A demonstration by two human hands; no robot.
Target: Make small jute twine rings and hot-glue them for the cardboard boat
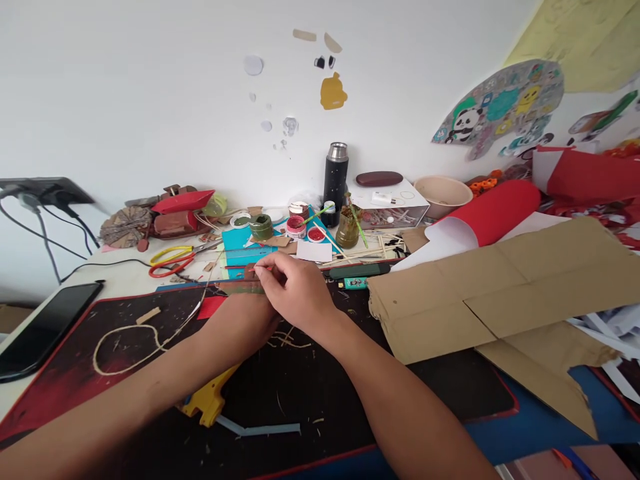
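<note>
My right hand (300, 290) reaches over my left and is closed in a pinch, thumb against forefinger. A thin dark reddish bit shows at its fingertips, too small to name. My left hand (257, 313) lies bent underneath, its fingers hidden behind the right hand. Just beyond the left hand is a green-and-brown flat piece (239, 287), and a small brown piece (250, 271) shows near the right fingertips. Left of the hands, a loop of twine (117, 328) lies on the black mat (320, 413). A yellow glue gun (210, 400) sits partly under my left forearm.
Cardboard sheets (450, 300) cover the right side. Behind the hands stand open paint jars (261, 229), a brown water jar (347, 230) and a black flask (337, 170). Scissors (173, 260) and a phone (47, 327) lie at left; a green cutter (355, 283) lies right of the hands.
</note>
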